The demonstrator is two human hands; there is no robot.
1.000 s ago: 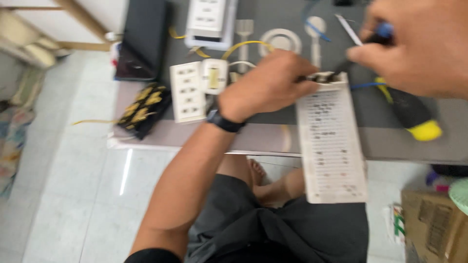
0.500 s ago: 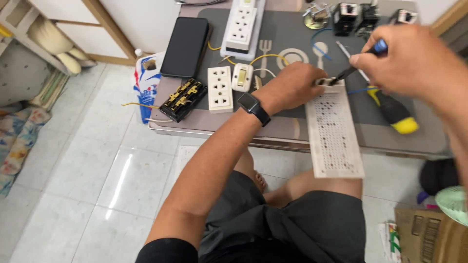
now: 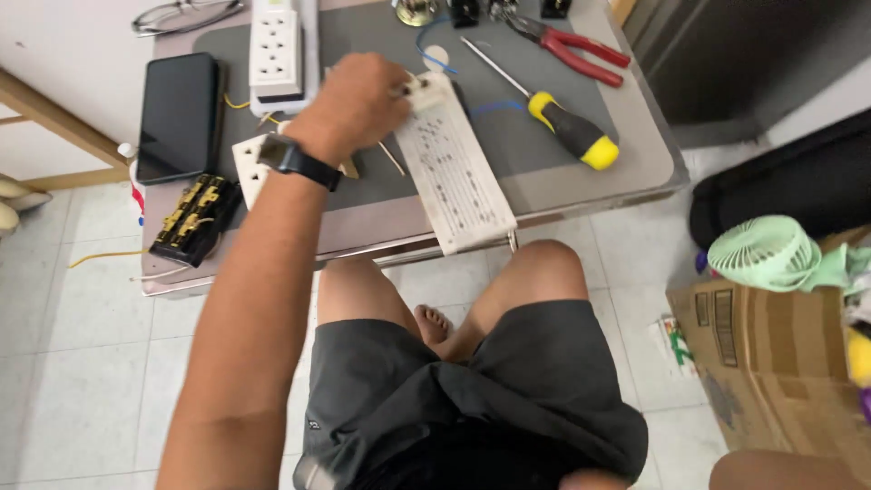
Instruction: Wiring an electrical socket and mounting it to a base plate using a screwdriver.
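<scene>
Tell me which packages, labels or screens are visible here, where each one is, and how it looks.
Black rectangular smartphone: flat on the table's left side, its screen dark.
Brown cardboard box: on the floor at the right, open, with dark printed marks on its side.
Small white printed package: on the floor tiles beside the box, with green and red marks.
Black wristwatch: on the left wrist; its face cannot be seen.
</scene>
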